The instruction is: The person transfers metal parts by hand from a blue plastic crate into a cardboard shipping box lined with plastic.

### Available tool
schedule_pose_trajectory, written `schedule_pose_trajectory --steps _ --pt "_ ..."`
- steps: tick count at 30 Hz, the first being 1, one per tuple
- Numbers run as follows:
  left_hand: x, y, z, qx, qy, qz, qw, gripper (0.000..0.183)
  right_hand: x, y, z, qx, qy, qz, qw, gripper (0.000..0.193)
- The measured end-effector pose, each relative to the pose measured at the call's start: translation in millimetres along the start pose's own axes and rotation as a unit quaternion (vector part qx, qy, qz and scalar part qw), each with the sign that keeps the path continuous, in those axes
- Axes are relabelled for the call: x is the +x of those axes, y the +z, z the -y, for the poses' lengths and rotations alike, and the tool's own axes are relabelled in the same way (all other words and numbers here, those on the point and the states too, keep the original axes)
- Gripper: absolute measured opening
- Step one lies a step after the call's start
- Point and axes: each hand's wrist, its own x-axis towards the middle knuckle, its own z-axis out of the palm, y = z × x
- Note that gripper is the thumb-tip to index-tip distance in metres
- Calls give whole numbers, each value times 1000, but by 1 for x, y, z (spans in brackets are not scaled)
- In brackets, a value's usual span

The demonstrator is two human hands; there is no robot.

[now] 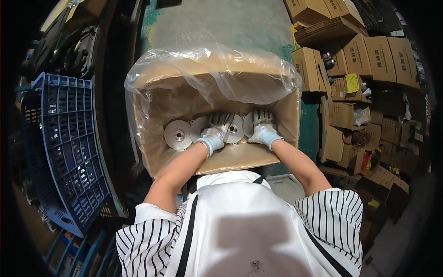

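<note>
Both my hands reach into a deep cardboard box [217,161] lined with clear plastic, wearing grey-and-white gloves with light blue cuffs. Round silvery metal discs with raised hubs lie in a row at its bottom. The leftmost disc [178,135] is uncovered. My left hand [217,129], fingers stretched out, rests over the second disc [197,127] and partly hides it. Between my hands a third disc [234,129] shows its hub. Spread fingers of my right hand [263,125] lie on the rightmost disc [248,124], mostly covered. What lies beneath my palms is hidden.
Loose plastic liner [217,60] folds over the box's far rim. On the left stands a blue plastic crate [69,147], beside a dark rack. Stacked cardboard cartons [355,55] and opened boxes of parts fill the right side. Beyond the box lies a worn grey-green surface [217,23].
</note>
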Motion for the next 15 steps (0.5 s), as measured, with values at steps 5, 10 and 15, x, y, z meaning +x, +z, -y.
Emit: schedule_pose_trajectory --steps 5,10,15 --pt "1 -1 10 -78 18 -26 996 112 -15 -41 15 32 9 74 997 128" --pt "-1 -9 11 -58 35 -33 997 111 -6 -17 0 -91 -43 22 995 118" --pt "-1 -4 10 -64 16 -31 997 111 -1 -7 -6 -30 -16 41 999 123"
